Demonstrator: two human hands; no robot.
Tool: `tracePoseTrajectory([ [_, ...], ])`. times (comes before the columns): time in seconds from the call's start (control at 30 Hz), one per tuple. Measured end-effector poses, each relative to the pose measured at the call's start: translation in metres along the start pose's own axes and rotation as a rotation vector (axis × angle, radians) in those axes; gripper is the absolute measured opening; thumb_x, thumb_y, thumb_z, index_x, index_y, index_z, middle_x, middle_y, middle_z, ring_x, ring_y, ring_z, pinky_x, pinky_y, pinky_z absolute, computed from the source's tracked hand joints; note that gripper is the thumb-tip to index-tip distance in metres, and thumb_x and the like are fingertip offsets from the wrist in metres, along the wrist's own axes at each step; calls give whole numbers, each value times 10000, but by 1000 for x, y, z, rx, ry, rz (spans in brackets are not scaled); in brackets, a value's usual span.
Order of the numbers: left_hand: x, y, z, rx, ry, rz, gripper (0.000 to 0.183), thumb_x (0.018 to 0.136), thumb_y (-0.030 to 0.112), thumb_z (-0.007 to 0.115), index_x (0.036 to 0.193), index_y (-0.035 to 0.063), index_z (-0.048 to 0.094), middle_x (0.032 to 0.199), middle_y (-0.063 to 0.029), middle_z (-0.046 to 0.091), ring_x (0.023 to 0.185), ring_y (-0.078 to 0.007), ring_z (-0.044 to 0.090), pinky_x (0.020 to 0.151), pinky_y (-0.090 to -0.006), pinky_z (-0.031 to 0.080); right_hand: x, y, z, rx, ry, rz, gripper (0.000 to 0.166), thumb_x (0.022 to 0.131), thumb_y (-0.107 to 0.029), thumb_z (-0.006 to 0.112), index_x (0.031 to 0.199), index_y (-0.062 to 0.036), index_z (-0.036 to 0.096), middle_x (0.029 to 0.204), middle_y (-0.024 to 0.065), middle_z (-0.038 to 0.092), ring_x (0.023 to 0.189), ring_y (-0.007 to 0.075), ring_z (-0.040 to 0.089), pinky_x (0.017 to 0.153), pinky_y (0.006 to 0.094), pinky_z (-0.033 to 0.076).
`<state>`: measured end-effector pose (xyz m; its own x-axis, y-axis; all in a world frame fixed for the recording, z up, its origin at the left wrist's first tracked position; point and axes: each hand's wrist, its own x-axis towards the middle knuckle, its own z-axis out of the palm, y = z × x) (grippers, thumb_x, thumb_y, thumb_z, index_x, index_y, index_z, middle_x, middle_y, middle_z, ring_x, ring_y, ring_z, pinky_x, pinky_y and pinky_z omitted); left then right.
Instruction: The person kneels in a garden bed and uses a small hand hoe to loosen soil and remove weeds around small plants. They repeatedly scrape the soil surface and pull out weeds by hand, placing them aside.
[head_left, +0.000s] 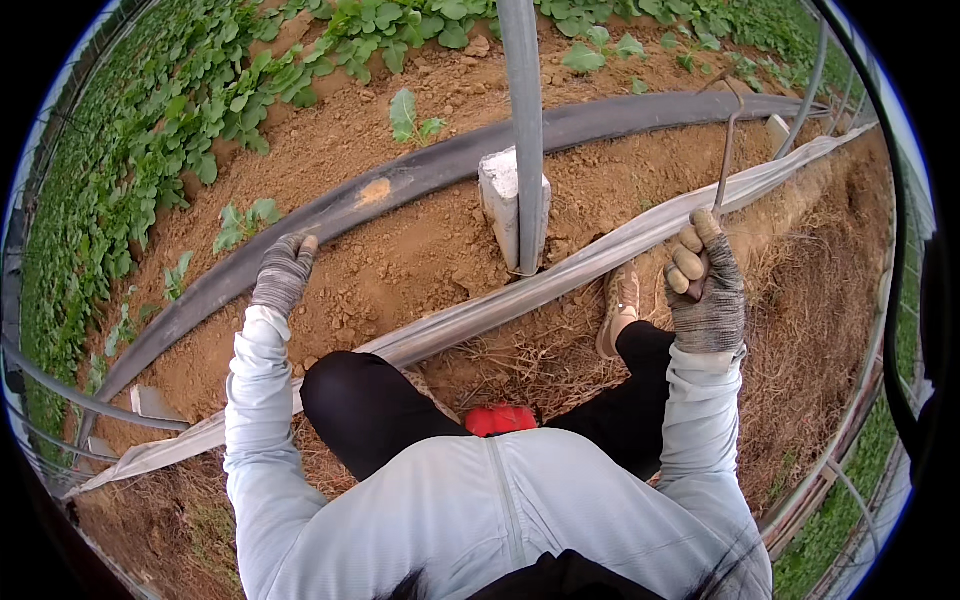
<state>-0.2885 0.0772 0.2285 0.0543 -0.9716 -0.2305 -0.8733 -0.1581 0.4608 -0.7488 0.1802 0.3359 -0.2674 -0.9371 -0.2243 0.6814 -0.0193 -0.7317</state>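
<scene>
My right hand (703, 285), in a grey knit work glove with coated fingertips, is closed around the handle of a thin rusty metal hand tool (729, 142). Its bent shaft points away from me, and its hooked far end lies over the soil beyond a long dark flat hose (427, 166). On the other side, my left hand (285, 274) wears a matching glove and is at the near edge of the hose. Its fingers point forward and are partly hidden by the back of the hand. Whether it grips the hose cannot be told.
A grey metal post (523, 97) stands upright before me against a whitish concrete block (501, 199). Rolled plastic film (465, 315) crosses the ground diagonally. Small seedlings (409, 120) and dense leafy plants (165, 127) grow beyond the hose. Something red (500, 420) lies between my legs.
</scene>
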Motion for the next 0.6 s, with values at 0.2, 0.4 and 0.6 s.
tracePoseTrajectory([
  [0.2,-86,143,78,-317,-185,395,276,920,211,551,1093,-4,568,1019,-202,614,988,-368,585,866,-395,470,64,36,1,61,-20,110,163,894,-95,614,1011,-27,522,827,43,533,655,113,530,537,233,470],
  [0.4,-118,104,231,390,-1284,224,438,902,334,512,1176,1,591,1227,-125,596,1085,-299,582,935,-459,439,85,70,-8,-152,100,216,345,842,-44,610,1153,23,476,999,124,572,892,192,602,771,274,542],
  [0.6,-92,37,297,391,-1074,42,412,907,308,496,1181,17,597,1234,-116,593,1101,-286,570,933,-445,438,118,75,-7,-232,69,214,436,802,-41,614,1204,29,460,1124,149,533,1083,240,555,993,362,466],
])
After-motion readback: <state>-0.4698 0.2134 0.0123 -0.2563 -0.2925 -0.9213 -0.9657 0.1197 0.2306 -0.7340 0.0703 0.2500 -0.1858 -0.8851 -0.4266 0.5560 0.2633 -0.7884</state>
